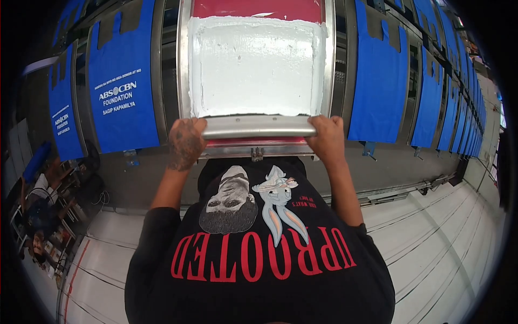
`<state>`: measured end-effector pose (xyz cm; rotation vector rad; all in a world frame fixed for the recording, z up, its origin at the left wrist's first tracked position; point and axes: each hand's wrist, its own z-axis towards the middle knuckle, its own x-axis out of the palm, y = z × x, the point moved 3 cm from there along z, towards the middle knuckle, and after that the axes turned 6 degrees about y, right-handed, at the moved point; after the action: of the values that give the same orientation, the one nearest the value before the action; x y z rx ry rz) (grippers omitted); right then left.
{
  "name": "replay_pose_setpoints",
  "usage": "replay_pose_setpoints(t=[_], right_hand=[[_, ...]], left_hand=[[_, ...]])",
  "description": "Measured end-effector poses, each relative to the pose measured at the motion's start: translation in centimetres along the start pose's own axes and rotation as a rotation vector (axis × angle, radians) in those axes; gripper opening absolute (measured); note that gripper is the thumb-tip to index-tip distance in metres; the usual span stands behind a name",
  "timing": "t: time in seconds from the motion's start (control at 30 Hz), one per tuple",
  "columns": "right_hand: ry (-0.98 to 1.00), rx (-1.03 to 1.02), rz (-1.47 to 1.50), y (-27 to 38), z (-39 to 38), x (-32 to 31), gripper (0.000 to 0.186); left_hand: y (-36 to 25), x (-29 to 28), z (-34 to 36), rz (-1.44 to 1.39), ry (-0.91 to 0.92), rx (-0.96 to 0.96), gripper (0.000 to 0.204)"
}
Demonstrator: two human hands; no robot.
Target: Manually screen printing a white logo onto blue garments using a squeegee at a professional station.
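"Where's the silver metal squeegee bar (259,127)?"

"Across the near edge of the silver-edged rectangular screen frame (184,65), just beside the glossy white paint-like layer (253,65)."

"And the fingers?"

"The left hand (186,141) grasps the bar's left end, the right hand (327,136) its right. I'd press both ends evenly, square to the frame's sides."

"Around it?"

"Flat blue fabric bags (377,81) line the long grey worktop (396,170) beyond the frame's left and right edges; the pale floor (458,259) has dark lines."
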<state>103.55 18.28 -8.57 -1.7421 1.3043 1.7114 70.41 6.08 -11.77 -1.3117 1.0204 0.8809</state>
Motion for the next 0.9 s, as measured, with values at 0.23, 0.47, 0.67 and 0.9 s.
replay_pose_setpoints(t=[0.23,0.47,0.67,0.9], right_hand=[[0.041,0.101,0.058,-0.8,-0.6,2.5,0.035],[-0.124,0.095,0.073,-1.1,-1.6,4.8,0.037],[-0.079,0.148,-0.051,-5.6,17.0,-0.6,0.033],[-0.083,-0.021,-0.185,-2.9,12.7,-4.4,0.022]], left_hand=[[-0.3,2.1,-0.3,-0.058,0.0,-0.097,0.02],[0.2,3.5,-0.1,-0.107,-0.086,-0.072,0.018],[8.5,2.9,16.7,-0.017,-0.184,0.056,0.015],[6.6,-1.0,14.7,-0.076,0.086,0.015,0.018]])
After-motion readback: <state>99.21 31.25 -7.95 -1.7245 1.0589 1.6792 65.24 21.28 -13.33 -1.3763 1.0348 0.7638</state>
